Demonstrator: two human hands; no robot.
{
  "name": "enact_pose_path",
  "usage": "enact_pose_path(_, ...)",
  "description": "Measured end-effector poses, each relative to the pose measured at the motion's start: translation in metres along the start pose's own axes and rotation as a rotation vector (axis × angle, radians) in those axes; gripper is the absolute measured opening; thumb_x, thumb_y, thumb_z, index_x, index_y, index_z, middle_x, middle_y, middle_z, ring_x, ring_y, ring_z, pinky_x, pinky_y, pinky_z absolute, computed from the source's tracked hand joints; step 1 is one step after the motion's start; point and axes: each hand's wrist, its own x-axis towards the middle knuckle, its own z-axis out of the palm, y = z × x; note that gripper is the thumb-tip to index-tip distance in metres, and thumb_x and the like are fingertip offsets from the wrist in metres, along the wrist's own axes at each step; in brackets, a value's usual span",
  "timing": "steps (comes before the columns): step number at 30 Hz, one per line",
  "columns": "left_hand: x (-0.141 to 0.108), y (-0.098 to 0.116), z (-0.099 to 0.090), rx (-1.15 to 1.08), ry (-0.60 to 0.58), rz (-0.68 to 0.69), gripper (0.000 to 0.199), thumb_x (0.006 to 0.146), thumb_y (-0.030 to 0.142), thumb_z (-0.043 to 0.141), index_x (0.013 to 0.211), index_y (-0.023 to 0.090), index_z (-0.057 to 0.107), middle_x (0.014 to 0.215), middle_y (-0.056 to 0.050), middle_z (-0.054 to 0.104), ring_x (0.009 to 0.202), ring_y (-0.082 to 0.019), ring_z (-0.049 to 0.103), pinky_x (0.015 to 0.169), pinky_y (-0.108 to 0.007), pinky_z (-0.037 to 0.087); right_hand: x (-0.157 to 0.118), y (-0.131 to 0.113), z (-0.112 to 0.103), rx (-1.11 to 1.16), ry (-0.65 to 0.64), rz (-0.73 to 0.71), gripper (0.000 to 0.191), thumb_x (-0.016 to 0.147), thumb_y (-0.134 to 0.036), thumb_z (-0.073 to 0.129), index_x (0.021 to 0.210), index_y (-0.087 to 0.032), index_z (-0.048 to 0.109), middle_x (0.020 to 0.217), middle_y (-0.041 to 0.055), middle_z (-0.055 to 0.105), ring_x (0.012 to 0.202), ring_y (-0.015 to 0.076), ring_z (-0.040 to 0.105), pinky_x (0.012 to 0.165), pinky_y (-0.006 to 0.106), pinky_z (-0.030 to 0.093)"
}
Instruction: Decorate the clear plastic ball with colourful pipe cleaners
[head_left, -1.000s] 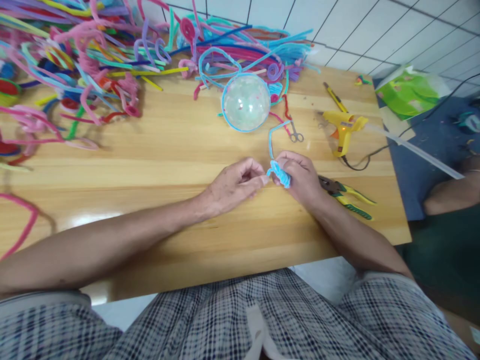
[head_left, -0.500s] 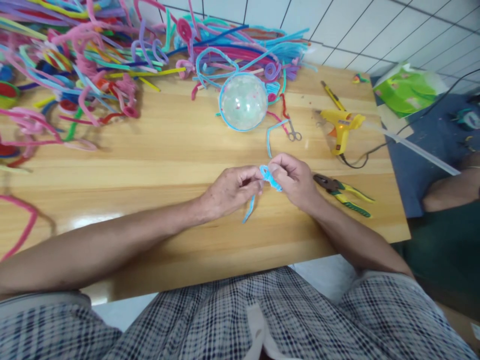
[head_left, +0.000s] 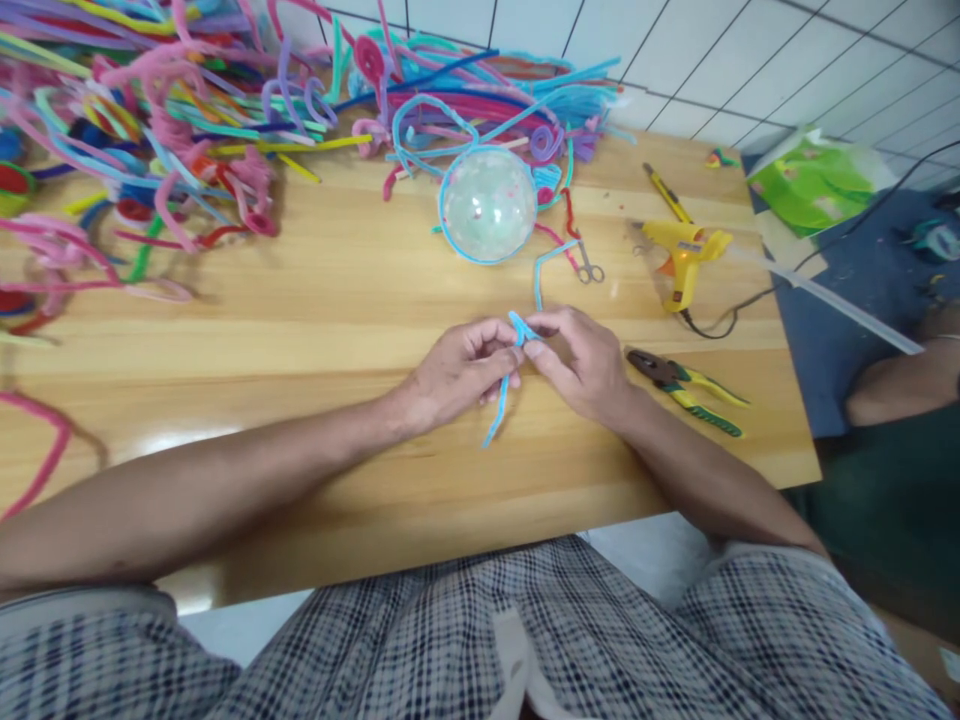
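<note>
Between my two hands is a light-blue pipe cleaner (head_left: 500, 405), bent into a small folded shape at the top, with one straight tail hanging down toward me. My left hand (head_left: 465, 375) pinches it from the left with thumb and fingers. From the right, my right hand (head_left: 581, 362) grips the folded part between thumb and forefinger. Part of the fold is hidden by the fingertips. Just beyond the hands lies another bent blue pipe cleaner (head_left: 538, 280), by the small scissors (head_left: 590, 270). Pliers (head_left: 686, 390) with yellow-green handles rest right of my right hand.
A clear ball (head_left: 489, 205) with a blue rim stands past my hands. Heaps of coloured pipe cleaners (head_left: 172, 130) cover the back left. A yellow glue gun (head_left: 684, 262) and a cutter knife (head_left: 667, 192) lie at the right. Another person's arm (head_left: 904, 385) shows at the right edge.
The folded blue piece has been turned between my fingers, so its tip now points up and more of the tail shows. My right hand has shifted slightly left.
</note>
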Motion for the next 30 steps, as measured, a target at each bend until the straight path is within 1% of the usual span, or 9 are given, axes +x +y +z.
enact_pose_path(3, -0.003, 0.000, -0.001, 0.134, -0.013, 0.024, 0.002, 0.094, 0.019, 0.069, 0.094, 0.019, 0.068, 0.068, 0.005, 0.069, 0.049, -0.007, 0.051, 0.050, -0.020, 0.042, 0.004, 0.000, -0.003, 0.189, 0.011, 0.220, 0.020, 0.105, -0.041, 0.067, 0.093, -0.025, 0.074, 0.080, 0.0004, 0.076, 0.074, 0.0180, 0.069, 0.074, 0.034, 0.057)
enact_pose_path(6, -0.004, -0.001, -0.003, 0.248, 0.018, 0.057, 0.006, 0.094, 0.017, 0.064, 0.094, 0.019, 0.069, 0.064, 0.006, 0.066, 0.054, -0.009, 0.053, 0.055, -0.020, 0.043, 0.008, 0.000, -0.005, 0.508, 0.042, 0.493, 0.025, 0.096, -0.040, 0.071, 0.077, -0.024, 0.067, 0.063, -0.0047, 0.061, 0.054, 0.0127, 0.052, 0.056, 0.028, 0.046)
enact_pose_path(8, -0.004, -0.002, -0.004, 0.269, 0.035, 0.065, 0.007, 0.094, 0.020, 0.063, 0.096, 0.020, 0.069, 0.065, 0.005, 0.067, 0.057, -0.010, 0.056, 0.058, -0.021, 0.043, 0.010, -0.002, -0.004, 0.602, 0.056, 0.572, 0.027, 0.090, -0.041, 0.074, 0.072, -0.024, 0.063, 0.058, -0.0061, 0.055, 0.050, 0.0109, 0.044, 0.051, 0.026, 0.040)
enact_pose_path(13, -0.004, -0.005, -0.003, 0.251, 0.039, 0.179, 0.023, 0.093, 0.038, 0.079, 0.101, 0.019, 0.069, 0.071, 0.005, 0.063, 0.061, -0.011, 0.051, 0.058, -0.023, 0.040, 0.010, -0.020, -0.004, 0.477, 0.040, 0.519, 0.026, 0.090, -0.040, 0.075, 0.073, -0.024, 0.065, 0.058, -0.0053, 0.059, 0.053, 0.0110, 0.046, 0.053, 0.026, 0.039)
enact_pose_path(17, -0.006, -0.003, -0.004, 0.297, -0.002, 0.266, 0.027, 0.101, 0.042, 0.074, 0.089, 0.020, 0.067, 0.073, 0.002, 0.066, 0.067, -0.011, 0.054, 0.065, -0.023, 0.044, 0.009, -0.023, -0.006, 0.488, -0.037, 0.503, 0.029, 0.091, -0.042, 0.079, 0.074, -0.023, 0.064, 0.059, -0.0061, 0.058, 0.053, 0.0104, 0.046, 0.053, 0.025, 0.038)
enact_pose_path(19, -0.005, 0.000, -0.005, 0.292, -0.029, 0.261, 0.031, 0.103, 0.044, 0.074, 0.085, 0.020, 0.067, 0.073, 0.002, 0.067, 0.067, -0.011, 0.054, 0.065, -0.023, 0.043, 0.011, -0.018, -0.006, 0.545, -0.074, 0.519, 0.034, 0.091, -0.046, 0.082, 0.073, -0.023, 0.063, 0.059, -0.0064, 0.057, 0.053, 0.0100, 0.044, 0.053, 0.025, 0.038)
enact_pose_path(23, -0.003, 0.004, -0.003, 0.143, -0.073, 0.132, 0.042, 0.096, 0.057, 0.085, 0.088, 0.020, 0.066, 0.071, 0.004, 0.066, 0.054, -0.008, 0.045, 0.051, -0.022, 0.038, 0.013, -0.003, -0.003, 0.730, -0.144, 0.580, 0.046, 0.090, -0.060, 0.085, 0.076, -0.023, 0.064, 0.060, -0.0068, 0.055, 0.053, 0.0099, 0.043, 0.053, 0.025, 0.038)
enact_pose_path(26, -0.001, 0.003, -0.003, 0.018, -0.064, 0.064, 0.049, 0.089, 0.058, 0.093, 0.094, 0.020, 0.063, 0.073, 0.004, 0.071, 0.047, -0.006, 0.046, 0.044, -0.021, 0.037, 0.011, 0.001, 0.000, 0.688, -0.055, 0.527, 0.049, 0.090, -0.069, 0.086, 0.088, -0.023, 0.070, 0.072, -0.0044, 0.064, 0.062, 0.0117, 0.053, 0.060, 0.026, 0.046)
enact_pose_path(30, 0.002, 0.002, -0.005, -0.073, -0.061, 0.040, 0.041, 0.093, 0.049, 0.091, 0.099, 0.018, 0.065, 0.077, 0.001, 0.075, 0.047, -0.006, 0.053, 0.045, -0.019, 0.040, 0.007, -0.001, 0.002, 0.524, 0.075, 0.415, 0.052, 0.091, -0.075, 0.084, 0.101, -0.025, 0.073, 0.086, -0.0020, 0.072, 0.073, 0.0140, 0.062, 0.070, 0.029, 0.054)
